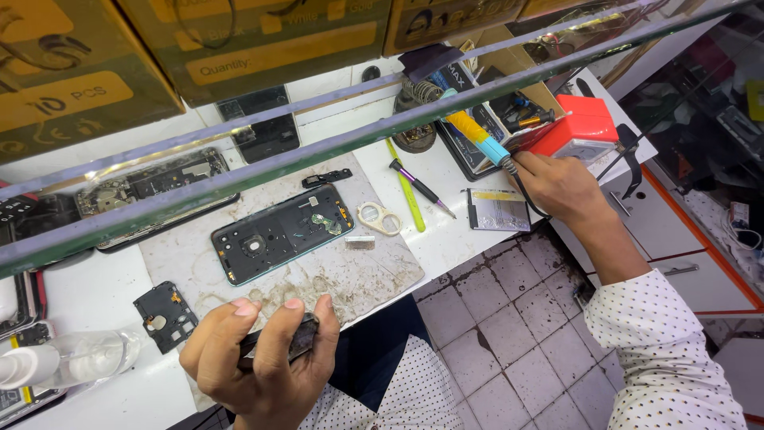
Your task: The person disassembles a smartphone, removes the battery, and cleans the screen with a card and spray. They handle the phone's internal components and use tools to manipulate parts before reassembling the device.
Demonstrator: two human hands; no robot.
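Fingers of the left hand (pixel 267 358) cover most of the dark phone part (pixel 296 341) they grip. The glass shelf edge (pixel 334 147) hides the soldering iron's (pixel 477 135) tip, and the spray bottle (pixel 68 360) runs off frame.

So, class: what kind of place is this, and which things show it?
Most likely a phone repair bench: an opened phone shell lies on a worn mat, the right hand holds a soldering iron, and the left hand grips another dark part.
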